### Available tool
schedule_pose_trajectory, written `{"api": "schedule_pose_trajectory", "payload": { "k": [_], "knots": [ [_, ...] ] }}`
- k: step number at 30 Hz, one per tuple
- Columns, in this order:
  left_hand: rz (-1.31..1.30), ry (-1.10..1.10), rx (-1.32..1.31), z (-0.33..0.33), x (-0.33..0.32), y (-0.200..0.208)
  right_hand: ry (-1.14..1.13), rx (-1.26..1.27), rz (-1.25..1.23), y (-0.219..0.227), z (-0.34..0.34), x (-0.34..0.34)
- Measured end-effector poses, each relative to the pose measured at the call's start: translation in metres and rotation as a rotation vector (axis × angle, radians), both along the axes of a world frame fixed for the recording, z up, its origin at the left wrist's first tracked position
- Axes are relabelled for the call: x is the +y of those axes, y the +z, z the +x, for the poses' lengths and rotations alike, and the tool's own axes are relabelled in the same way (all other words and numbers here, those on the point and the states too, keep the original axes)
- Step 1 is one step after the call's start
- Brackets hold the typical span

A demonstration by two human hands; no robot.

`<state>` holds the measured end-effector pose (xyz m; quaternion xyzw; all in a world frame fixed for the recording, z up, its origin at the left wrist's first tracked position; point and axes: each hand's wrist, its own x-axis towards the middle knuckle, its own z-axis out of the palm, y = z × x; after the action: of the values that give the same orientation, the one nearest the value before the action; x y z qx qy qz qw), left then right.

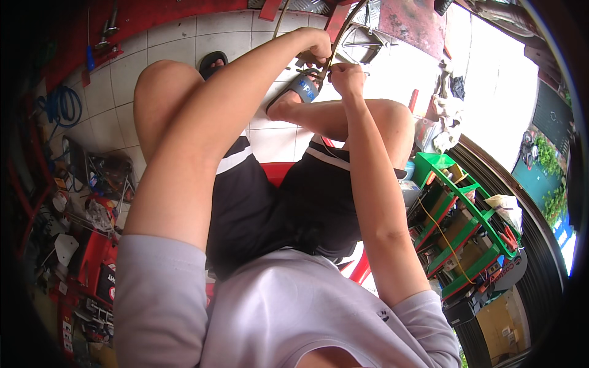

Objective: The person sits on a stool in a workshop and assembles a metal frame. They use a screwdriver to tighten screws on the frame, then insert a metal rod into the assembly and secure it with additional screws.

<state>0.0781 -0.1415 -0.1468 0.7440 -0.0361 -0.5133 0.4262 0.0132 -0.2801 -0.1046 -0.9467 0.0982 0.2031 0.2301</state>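
Both my arms stretch forward over my knees to a thin, curved, brownish strip [342, 32] that rises from beside my right foot to the top edge. My left hand [316, 46] is curled at the strip's left side, with small dark metal bits below its fingers. Close to the strip's lower end, my right hand [348, 80] is closed in a pinch. What either hand grips is too small and partly hidden to name. Behind the strip stands a silver spoked metal part [363, 44]. A dark sandal [305, 88] on my right foot lies just below the hands.
A red platform [184, 12] edges the white tiled floor [270, 145]. A blue-handled screwdriver [90, 58] and a coiled blue hose [60, 104] are at left. A green tool rack [451, 161] stands right; cluttered tools and a red box [95, 257] lie lower left.
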Motion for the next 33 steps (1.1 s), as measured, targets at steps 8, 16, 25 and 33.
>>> {"api": "schedule_pose_trajectory", "payload": {
  "k": [8,16,25,33],
  "knots": [
    [0.087,-0.038,-0.089,-0.004,-0.006,0.02,0.046,-0.085,-0.077,0.002,-0.006,-0.004],
    [0.094,-0.028,-0.151,-0.006,-0.004,0.009,0.071,-0.208,-0.068,0.003,-0.009,0.002],
    [0.153,0.027,-0.174,-0.008,-0.003,0.014,0.132,-0.175,-0.091,0.014,-0.01,0.005],
    [0.245,-0.084,-0.126,-0.005,-0.007,0.025,0.185,-0.133,-0.007,0.022,-0.015,0.012]
  ]
}}
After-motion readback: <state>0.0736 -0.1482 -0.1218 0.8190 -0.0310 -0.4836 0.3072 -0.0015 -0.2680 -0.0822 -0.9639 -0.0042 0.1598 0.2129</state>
